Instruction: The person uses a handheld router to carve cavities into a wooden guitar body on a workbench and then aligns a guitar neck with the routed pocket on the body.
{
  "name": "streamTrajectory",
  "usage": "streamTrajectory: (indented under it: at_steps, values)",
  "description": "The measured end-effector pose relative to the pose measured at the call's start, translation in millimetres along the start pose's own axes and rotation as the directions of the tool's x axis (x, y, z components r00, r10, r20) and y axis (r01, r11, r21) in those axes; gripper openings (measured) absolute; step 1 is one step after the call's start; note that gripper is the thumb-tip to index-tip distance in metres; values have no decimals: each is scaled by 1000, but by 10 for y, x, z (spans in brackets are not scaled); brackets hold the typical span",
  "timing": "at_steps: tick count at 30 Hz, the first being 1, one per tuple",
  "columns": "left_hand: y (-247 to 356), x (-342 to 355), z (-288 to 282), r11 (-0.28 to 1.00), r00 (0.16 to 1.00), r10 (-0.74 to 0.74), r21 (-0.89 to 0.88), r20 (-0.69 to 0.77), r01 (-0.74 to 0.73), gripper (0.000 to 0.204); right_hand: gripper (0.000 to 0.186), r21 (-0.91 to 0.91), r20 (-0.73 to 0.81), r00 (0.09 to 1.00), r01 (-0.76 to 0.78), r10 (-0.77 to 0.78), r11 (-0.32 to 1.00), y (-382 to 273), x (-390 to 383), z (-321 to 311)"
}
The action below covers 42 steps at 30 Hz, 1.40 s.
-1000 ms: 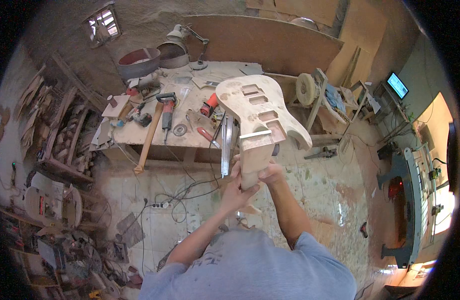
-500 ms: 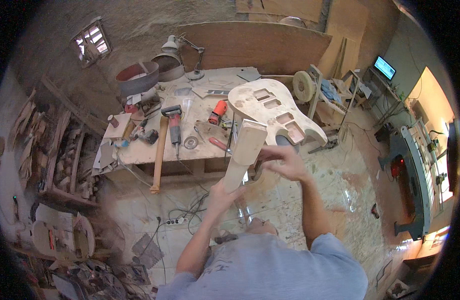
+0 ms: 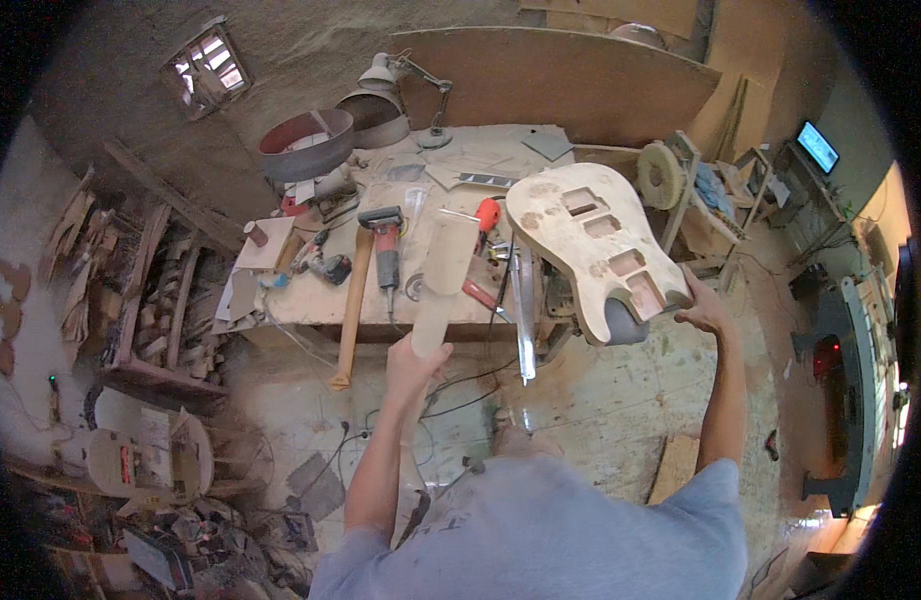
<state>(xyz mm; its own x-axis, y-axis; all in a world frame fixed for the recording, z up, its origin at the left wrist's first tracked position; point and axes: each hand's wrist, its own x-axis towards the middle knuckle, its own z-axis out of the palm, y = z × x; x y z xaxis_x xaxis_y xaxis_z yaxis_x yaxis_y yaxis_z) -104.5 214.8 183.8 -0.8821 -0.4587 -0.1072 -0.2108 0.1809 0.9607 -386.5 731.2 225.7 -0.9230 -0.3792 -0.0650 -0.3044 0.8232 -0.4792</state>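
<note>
My left hand grips the lower end of a long pale wooden piece, raised over the bench's front edge. My right hand holds the lower right edge of an unfinished, pale guitar body, which has several routed cavities in its face. A dark grey shape shows under the body's cutaway; what supports the body there is hidden. Between the two pieces, a long silver metal bar hangs past the bench edge.
The dusty workbench holds a red-grey power tool, drills, a desk lamp and round drums. A long wooden handle leans at its front. Wood racks stand left, a grey machine frame right. Cables cross the floor.
The wooden piece has moved leftward, away from the guitar body, in my left hand. My right hand left that piece and moved rightward onto the body's edge. The view has shifted slightly.
</note>
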Motion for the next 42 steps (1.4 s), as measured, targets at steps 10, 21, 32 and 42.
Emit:
streamTrajectory:
  at_steps: [10, 21, 32, 42]
  values:
    - [-622, 104, -963, 972, 949, -196, 80, -249, 222, 30, 62, -31, 24, 995, -94, 95, 995, -385, 207, -108]
    - [-841, 161, -1233, 945, 922, -308, 37, -233, 325, 31, 60, 216, 14, 946, -318, 323, 923, -1239, -139, -45]
    - [-788, 379, -1496, 899, 917, -397, -184, 44, 398, 32, 72, 223, 20, 936, -346, 351, 911, -1283, -211, 142]
    - [-1071, 360, -1588, 885, 900, -351, -222, 259, 409, 37, 70, 248, 36, 917, -394, 398, 885, -1138, -213, 355]
